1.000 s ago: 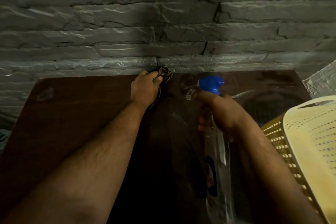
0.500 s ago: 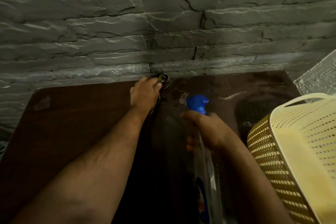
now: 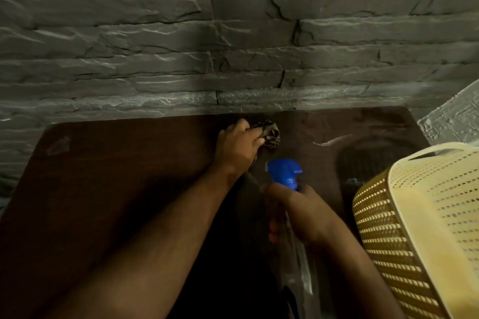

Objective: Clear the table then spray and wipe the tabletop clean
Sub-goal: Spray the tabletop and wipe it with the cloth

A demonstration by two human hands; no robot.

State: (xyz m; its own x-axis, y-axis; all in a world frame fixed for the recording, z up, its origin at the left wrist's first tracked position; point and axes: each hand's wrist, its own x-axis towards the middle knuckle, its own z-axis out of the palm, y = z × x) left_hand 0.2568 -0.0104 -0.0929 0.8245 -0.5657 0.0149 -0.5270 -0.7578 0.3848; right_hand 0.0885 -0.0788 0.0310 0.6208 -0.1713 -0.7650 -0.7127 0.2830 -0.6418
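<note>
While left hand (image 3: 239,146): gripped the bunched cloth (image 3: 270,134) at frame centre, against the tabletop (image 3: 124,176)
Right hand (image 3: 302,212): curled round the spray bottle (image 3: 286,172), lower right of the cloth

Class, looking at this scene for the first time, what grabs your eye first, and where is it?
The bright blue trigger head of the clear plastic spray bottle, gripped by the right hand at centre. Next, the pale yellow perforated plastic basket at right. Then the left hand holding a dark crumpled cloth at the brown tabletop's far edge.
</note>
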